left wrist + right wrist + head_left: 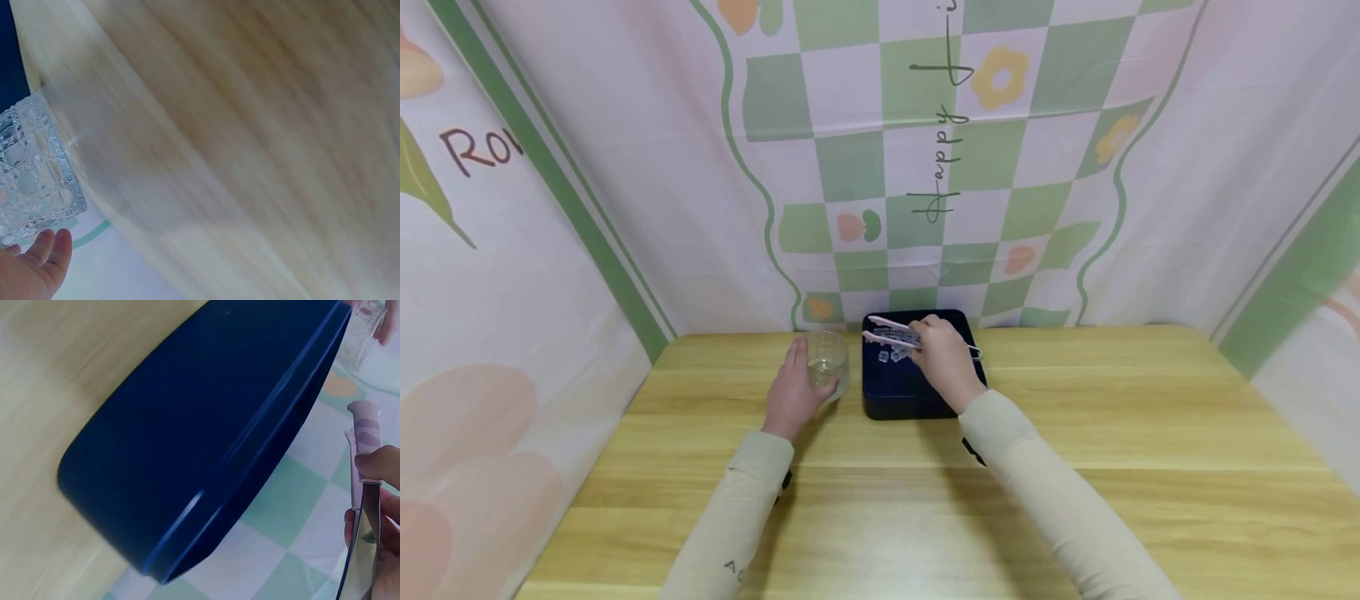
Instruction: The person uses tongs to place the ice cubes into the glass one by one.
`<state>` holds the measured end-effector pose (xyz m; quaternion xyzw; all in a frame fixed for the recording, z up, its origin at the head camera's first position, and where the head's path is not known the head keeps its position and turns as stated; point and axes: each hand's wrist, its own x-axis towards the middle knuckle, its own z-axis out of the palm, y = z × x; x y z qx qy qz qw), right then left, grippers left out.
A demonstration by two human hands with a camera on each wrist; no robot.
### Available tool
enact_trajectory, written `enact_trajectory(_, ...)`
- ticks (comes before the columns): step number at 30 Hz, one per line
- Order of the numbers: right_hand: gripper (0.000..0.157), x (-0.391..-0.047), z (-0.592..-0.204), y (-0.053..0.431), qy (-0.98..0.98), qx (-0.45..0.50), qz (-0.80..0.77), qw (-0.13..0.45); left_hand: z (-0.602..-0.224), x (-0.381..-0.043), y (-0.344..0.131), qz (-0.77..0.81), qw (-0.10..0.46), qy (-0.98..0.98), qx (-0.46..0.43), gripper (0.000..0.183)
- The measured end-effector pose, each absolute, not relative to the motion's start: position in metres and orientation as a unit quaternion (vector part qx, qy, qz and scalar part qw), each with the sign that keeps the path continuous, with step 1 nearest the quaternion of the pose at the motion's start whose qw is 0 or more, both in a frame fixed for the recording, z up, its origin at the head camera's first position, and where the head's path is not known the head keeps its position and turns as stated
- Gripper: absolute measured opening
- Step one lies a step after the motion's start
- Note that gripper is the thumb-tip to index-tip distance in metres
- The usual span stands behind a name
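My left hand (793, 392) holds a clear glass (829, 354), its thumb on the near side and its fingers on the left. In the left wrist view the glass (34, 169) shows a cut diamond pattern, and the fingertips (59, 250) lie at its side. Pink-tipped tongs (891, 340) are gripped in my right hand (946, 358), above a dark blue box (917, 407). Small clear cubes (895, 353) lie in the box, partly hidden by the hand. The tongs' (365, 428) tips stand apart, with nothing seen between them in the right wrist view.
A wooden table (880, 517) carries the box and the glass, which stand side by side near its back edge. Behind rises a hanging cloth (917, 167) with green checks and flowers. More printed cloth (550, 333) borders the left side.
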<state>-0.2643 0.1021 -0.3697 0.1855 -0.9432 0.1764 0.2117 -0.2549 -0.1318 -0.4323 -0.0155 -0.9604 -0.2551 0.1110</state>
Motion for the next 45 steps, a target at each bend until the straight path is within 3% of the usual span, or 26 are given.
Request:
enact_trajectory(15,0.027,-0.275,-0.393,0.130,-0.958,0.120,0.168,0.198,-0.433,-0.254,-0.133,-0.251,0.110,-0.962,-0.019,0.093)
enact_trajectory(31,0.015,-0.272,-0.400,0.134,-0.971,0.114,0.138,0.160,-0.429,-0.256,-0.132,-0.251,0.100,-0.963,-0.016,0.092)
enact_trajectory(45,0.013,-0.275,-0.405,0.133,-0.975,0.118,0.128,0.142,-0.434,-0.256,-0.133,-0.247,0.106,-0.963,-0.014,0.094)
